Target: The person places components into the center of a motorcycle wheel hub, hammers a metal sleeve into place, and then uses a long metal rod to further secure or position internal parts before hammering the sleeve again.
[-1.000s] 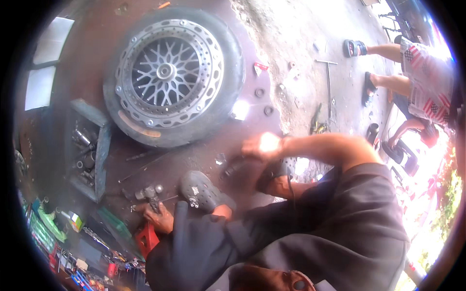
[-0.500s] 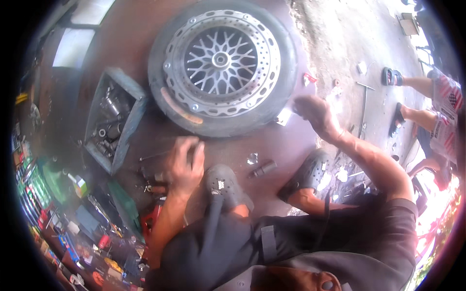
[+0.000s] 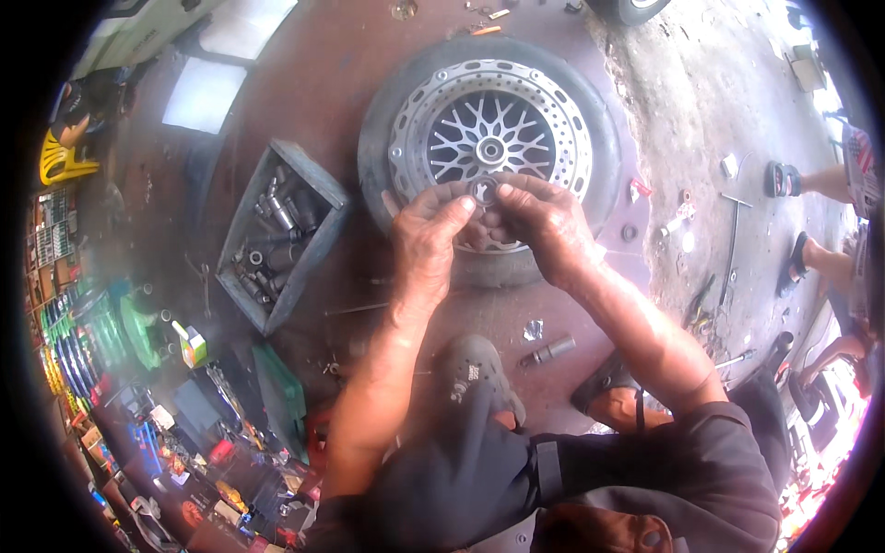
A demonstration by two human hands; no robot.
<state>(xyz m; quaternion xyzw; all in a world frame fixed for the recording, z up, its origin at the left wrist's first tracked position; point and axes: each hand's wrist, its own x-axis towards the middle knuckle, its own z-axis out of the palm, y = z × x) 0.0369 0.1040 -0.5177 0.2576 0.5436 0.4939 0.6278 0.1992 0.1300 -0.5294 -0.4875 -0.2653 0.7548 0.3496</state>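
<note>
My left hand (image 3: pixel 429 226) and my right hand (image 3: pixel 548 230) are raised together over the lower part of a motorcycle wheel (image 3: pixel 581 120), which lies flat with its silver spoked rim and drilled disc facing up. Both hands grip a small dark ring (image 3: pixel 482 191) by its edges, thumbs and fingers on either side, just below the wheel's hub (image 3: pixel 490 152). The wheel's lower rim is partly hidden behind my hands.
A metal tray (image 3: pixel 332 189) of sockets sits at left. A cylindrical socket (image 3: pixel 548 352) lies by my shoes. Tools and packages crowd the lower left; a T-handle wrench (image 3: pixel 733 249) lies at right, near another person's sandaled feet (image 3: pixel 788 182).
My left hand has left the tool at the lower left and risen to meet my right hand at the ring. My right hand has moved inward over the wheel. The view has shifted.
</note>
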